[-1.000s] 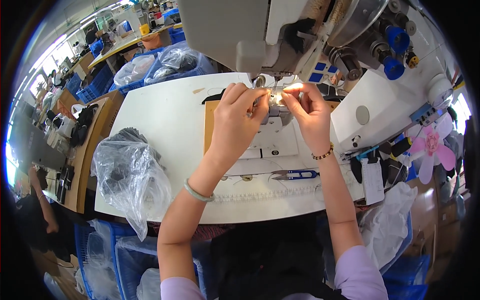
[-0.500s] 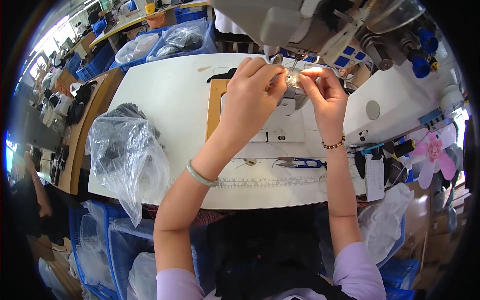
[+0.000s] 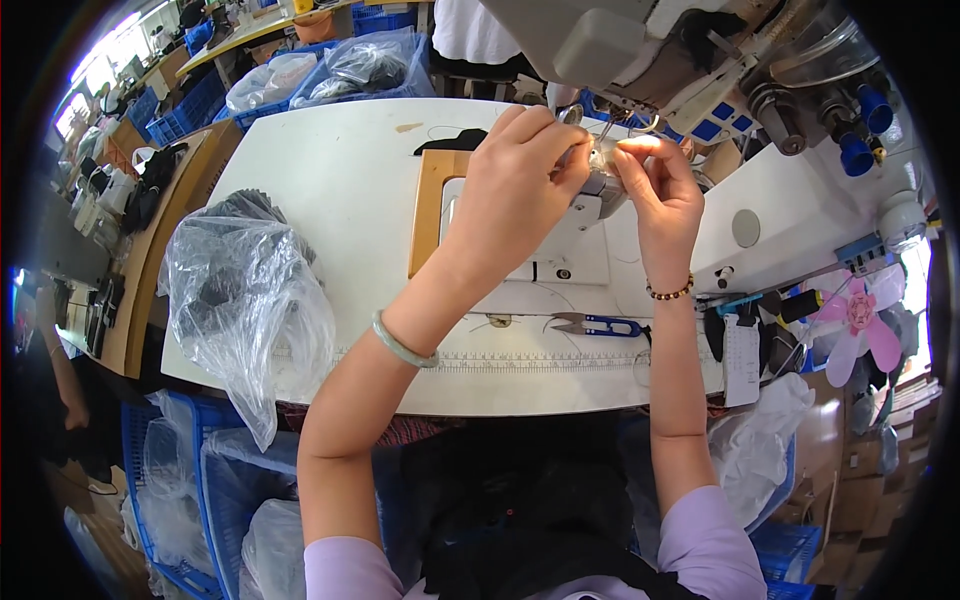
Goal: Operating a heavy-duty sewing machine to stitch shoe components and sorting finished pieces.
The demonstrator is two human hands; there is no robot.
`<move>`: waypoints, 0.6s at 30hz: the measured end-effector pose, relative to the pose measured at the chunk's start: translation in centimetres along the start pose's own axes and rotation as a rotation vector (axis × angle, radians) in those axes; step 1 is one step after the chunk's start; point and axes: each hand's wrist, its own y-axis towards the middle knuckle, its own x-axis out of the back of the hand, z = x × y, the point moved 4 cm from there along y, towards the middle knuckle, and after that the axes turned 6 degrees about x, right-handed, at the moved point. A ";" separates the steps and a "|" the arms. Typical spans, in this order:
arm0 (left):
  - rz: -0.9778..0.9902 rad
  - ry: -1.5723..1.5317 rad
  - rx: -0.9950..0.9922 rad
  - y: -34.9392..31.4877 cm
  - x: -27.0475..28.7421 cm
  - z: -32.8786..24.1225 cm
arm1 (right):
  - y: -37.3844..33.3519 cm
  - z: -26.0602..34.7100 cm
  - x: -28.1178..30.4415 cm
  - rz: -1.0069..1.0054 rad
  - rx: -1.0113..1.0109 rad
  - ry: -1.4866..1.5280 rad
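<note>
My left hand (image 3: pixel 515 190) is raised at the needle area of a sewing machine (image 3: pixel 590 48), thumb and fingertips pinched together. Close by on the right, my right hand (image 3: pixel 668 200) holds a similar pinch, its fingertips a short gap from the left ones. Whatever lies between the fingers is too small to make out. Lamp light falls on the metal machine arm (image 3: pixel 612 190) under the fingertips. Thread snips (image 3: pixel 600 326) with blue handles lie on the white table (image 3: pixel 370 220), nearer to me than both hands.
A clear plastic bag of dark pieces (image 3: pixel 240 300) sits on the table's left. A wooden-edged board (image 3: pixel 428 220) stands beside my left wrist. A ruler strip (image 3: pixel 520 361) runs along the near edge. At right is a pink fan (image 3: pixel 858 312); blue crates (image 3: pixel 205 440) stand below left.
The whole view has shifted slightly. Both hands stay at the needle area, fingers still pinched, with only small finger movement. The snips and bag lie as before.
</note>
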 end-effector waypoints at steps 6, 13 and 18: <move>0.013 0.015 -0.002 0.1 0.0 -0.1 | 0.1 1.1 -0.5 0.003 0.002 -0.021; 0.058 0.033 0.028 0.0 -0.2 -0.3 | 0.5 2.9 -1.2 0.036 0.125 -0.128; 0.036 0.062 -0.006 0.1 -0.1 -0.3 | 0.6 2.8 -1.2 0.022 0.106 -0.103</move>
